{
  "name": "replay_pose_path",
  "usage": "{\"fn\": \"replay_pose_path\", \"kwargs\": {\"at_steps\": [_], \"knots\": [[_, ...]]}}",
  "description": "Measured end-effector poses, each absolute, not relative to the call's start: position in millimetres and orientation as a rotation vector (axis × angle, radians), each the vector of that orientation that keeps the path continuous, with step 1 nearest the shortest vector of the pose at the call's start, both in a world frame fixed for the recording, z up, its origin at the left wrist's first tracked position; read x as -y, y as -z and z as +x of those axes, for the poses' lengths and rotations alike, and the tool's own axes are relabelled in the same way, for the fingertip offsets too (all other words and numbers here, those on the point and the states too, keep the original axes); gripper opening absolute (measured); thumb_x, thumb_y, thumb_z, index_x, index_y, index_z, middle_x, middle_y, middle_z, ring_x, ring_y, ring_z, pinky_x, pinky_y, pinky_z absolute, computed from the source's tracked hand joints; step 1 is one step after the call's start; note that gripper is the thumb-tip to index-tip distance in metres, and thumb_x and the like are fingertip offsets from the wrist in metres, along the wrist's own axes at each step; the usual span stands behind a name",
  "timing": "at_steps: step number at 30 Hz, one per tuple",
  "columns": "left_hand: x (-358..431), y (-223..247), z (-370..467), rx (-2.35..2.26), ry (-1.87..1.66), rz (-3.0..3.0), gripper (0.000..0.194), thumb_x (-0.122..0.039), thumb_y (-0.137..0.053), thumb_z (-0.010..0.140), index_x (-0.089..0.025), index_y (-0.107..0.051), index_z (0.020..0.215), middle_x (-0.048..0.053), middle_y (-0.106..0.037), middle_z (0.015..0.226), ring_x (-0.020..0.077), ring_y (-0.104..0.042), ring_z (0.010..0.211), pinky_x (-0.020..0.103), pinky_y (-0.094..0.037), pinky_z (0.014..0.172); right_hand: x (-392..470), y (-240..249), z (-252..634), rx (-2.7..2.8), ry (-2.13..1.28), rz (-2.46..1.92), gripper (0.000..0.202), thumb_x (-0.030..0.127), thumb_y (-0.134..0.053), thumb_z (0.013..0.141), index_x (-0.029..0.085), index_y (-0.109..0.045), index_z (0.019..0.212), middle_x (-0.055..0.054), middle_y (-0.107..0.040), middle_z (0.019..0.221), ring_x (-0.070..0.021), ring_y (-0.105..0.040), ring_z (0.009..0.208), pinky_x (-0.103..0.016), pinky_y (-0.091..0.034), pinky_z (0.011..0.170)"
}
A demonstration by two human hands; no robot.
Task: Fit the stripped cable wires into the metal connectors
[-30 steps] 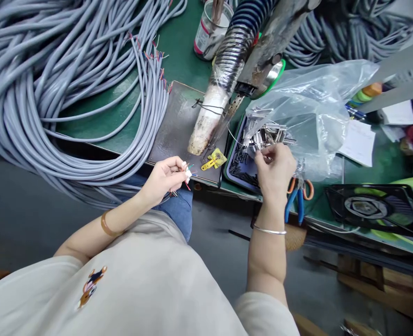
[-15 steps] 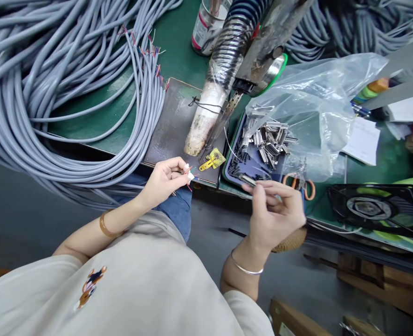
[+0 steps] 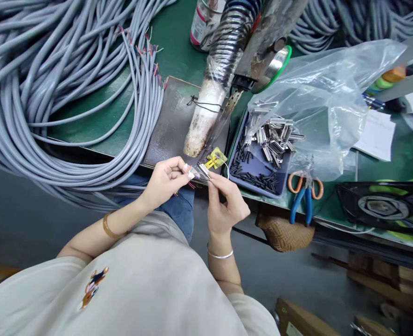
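Between thumb and index finger, my left hand pinches the stripped end of a grey cable, its thin coloured wires fanning out. My right hand grips a small metal connector by one end, held right beside those wires. Whether wires and connector touch is too small to tell. Just behind the connector lies a yellow clip-like piece at the table edge. A purple-blue tray to the right holds metal connectors and short black tubes.
Many grey cables fill the left. A wrapped hose and a soldering iron slant down over a dark board. Blue-handled pliers, a plastic bag and a black fan are at the right.
My right hand has moved left from the tray, bringing the connector up to the wires. My left hand has stayed nearly still. The pliers and the tray's front are now uncovered.
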State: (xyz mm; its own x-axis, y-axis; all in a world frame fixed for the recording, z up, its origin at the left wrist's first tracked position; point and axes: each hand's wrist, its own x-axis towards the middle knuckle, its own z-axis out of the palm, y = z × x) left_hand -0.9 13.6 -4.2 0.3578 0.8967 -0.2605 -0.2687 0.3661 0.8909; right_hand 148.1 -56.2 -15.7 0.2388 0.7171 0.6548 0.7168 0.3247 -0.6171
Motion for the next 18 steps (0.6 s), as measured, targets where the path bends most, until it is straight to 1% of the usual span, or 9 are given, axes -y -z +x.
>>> {"fn": "replay_pose_path", "kwargs": {"at_steps": [3, 4, 6, 8, 10, 15, 18], "knots": [[-15.2, 4.3, 1.0, -0.874, -0.933, 0.859, 0.032, -0.025, -0.088, 0.067, -0.016, -0.057, 0.069, -0.001, -0.069, 0.07, 0.0, -0.04, 0.043, 0.013, -0.031, 0.038, 55.3, 19.4, 146.9, 1.352, -0.229, -1.41, 0.012, 0.014, -0.067, 0.096, 0.024, -0.07, 0.099, -0.002, -0.081, 0.105, -0.0169, -0.079, 0.097, -0.028, -0.065, 0.076], [-15.6, 4.0, 1.7, -0.877, -0.944, 0.856, 0.031, -0.023, -0.087, 0.066, -0.016, -0.057, 0.068, -0.001, -0.069, 0.071, -0.0001, -0.04, 0.044, 0.013, -0.031, 0.039, 55.2, 20.3, 146.5, 1.31, -0.287, -1.411, 0.009, 0.015, -0.067, 0.096, 0.024, -0.069, 0.097, -0.002, -0.081, 0.106, -0.0167, -0.079, 0.098, -0.028, -0.064, 0.076], [-16.2, 3.3, 2.8, -0.887, -0.965, 0.857, 0.029, -0.021, -0.086, 0.066, -0.015, -0.057, 0.068, 0.0, -0.07, 0.073, 0.0008, -0.045, 0.047, 0.013, -0.036, 0.043, 54.5, 21.5, 146.1, 1.264, -0.346, -1.406, 0.007, 0.017, -0.068, 0.095, 0.023, -0.066, 0.092, -0.003, -0.08, 0.107, -0.0168, -0.078, 0.099, -0.03, -0.064, 0.082], [-16.5, 2.8, 3.8, -0.897, -0.991, 0.872, 0.026, -0.02, -0.084, 0.067, -0.015, -0.058, 0.068, 0.0, -0.07, 0.074, 0.0031, -0.053, 0.054, 0.013, -0.044, 0.05, 53.1, 22.1, 146.2, 1.255, -0.361, -1.403, 0.009, 0.018, -0.069, 0.094, 0.022, -0.065, 0.087, -0.004, -0.08, 0.105, -0.0176, -0.078, 0.098, -0.033, -0.064, 0.086], [-16.4, 2.8, 4.5, -0.907, -1.017, 0.9, 0.023, -0.02, -0.082, 0.068, -0.015, -0.059, 0.069, 0.0, -0.069, 0.074, 0.0055, -0.058, 0.06, 0.016, -0.05, 0.058, 51.5, 22.0, 146.9, 1.251, -0.361, -1.409, 0.01, 0.02, -0.069, 0.093, 0.022, -0.064, 0.085, -0.005, -0.08, 0.104, -0.0183, -0.078, 0.096, -0.034, -0.064, 0.084], [-16.2, 3.7, 6.5, -0.94, -1.044, 0.964, 0.021, -0.022, -0.079, 0.07, -0.016, -0.059, 0.069, -0.002, -0.065, 0.07, 0.0067, -0.058, 0.06, 0.018, -0.052, 0.06, 48.1, 18.6, 148.9, 1.249, -0.36, -1.41, 0.012, 0.02, -0.073, 0.09, 0.023, -0.065, 0.082, -0.004, -0.081, 0.103, -0.0177, -0.078, 0.093, -0.033, -0.064, 0.082], [-16.3, 3.3, 7.1, -0.96, -1.044, 0.974, 0.02, -0.022, -0.078, 0.07, -0.016, -0.06, 0.068, -0.002, -0.065, 0.069, 0.0068, -0.058, 0.059, 0.018, -0.053, 0.061, 46.2, 15.3, 149.3, 1.271, -0.32, -1.434, 0.011, 0.019, -0.073, 0.09, 0.023, -0.066, 0.081, -0.003, -0.081, 0.1, -0.0178, -0.078, 0.091, -0.035, -0.064, 0.082]]}}
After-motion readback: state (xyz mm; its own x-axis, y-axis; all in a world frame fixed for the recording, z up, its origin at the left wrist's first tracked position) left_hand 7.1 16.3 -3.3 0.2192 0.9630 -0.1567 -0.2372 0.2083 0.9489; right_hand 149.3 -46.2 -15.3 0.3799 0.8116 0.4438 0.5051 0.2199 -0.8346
